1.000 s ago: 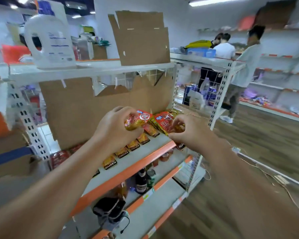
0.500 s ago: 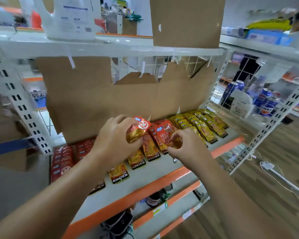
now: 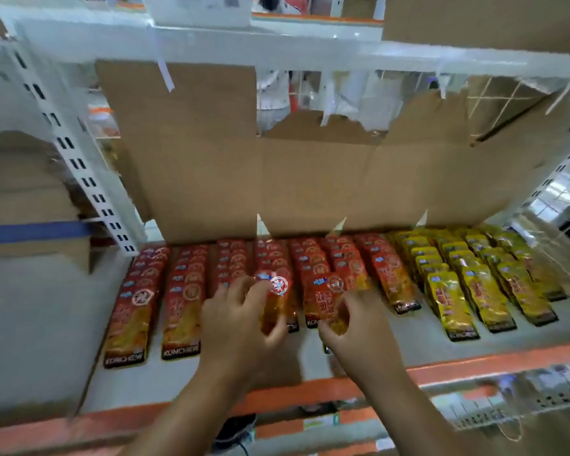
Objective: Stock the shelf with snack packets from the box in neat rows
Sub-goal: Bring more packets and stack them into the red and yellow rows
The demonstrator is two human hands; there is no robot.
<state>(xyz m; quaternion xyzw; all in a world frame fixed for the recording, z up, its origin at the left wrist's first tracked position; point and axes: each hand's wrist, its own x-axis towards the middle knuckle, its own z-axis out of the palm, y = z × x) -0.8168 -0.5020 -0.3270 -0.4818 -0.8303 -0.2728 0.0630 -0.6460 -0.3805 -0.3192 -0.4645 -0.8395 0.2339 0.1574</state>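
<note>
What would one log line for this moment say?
step: stocking shelf | left hand: grips red packet | right hand: pinches second red packet | layout: red rows left, yellow rows right

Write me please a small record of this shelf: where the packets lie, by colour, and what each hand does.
shelf: grey board with an orange front edge
cardboard: stands behind the rows
red rows: left and middle, packets overlapping
yellow rows: right side, packets overlapping
left hand: grips a red packet over the middle rows
right hand: pinches the lower end of a second red packet
</note>
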